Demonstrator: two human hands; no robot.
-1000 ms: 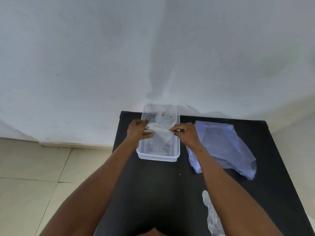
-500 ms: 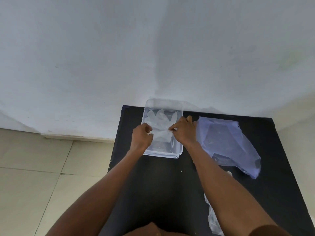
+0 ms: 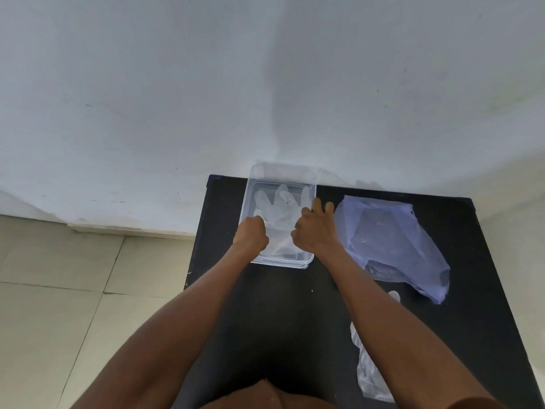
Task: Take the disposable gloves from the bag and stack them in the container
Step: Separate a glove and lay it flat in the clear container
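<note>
No readable text, labels, brands or nos. anywhere, incl. container (image 3: 306,184) & bag (image 3: 392,246).

Plain indoor room, kind uncertain; nothing I see marks it as kitchen, lab or shop. My black table (image 3: 265,314) stands with its far edge against a bare white wall (image 3: 265,84). Beige floor tiles (image 3: 59,290) at its left edge.

Carrying everything: a black tabletop (image 3: 265,314) standing against a pale wall. Lying directly on it: a clear container (image 3: 283,177) at the far edge, a crumpled translucent bag (image 3: 392,240) just to its right, and nearer (partly hidden by a forearm) a loose glove (image 3: 368,376).
</note>
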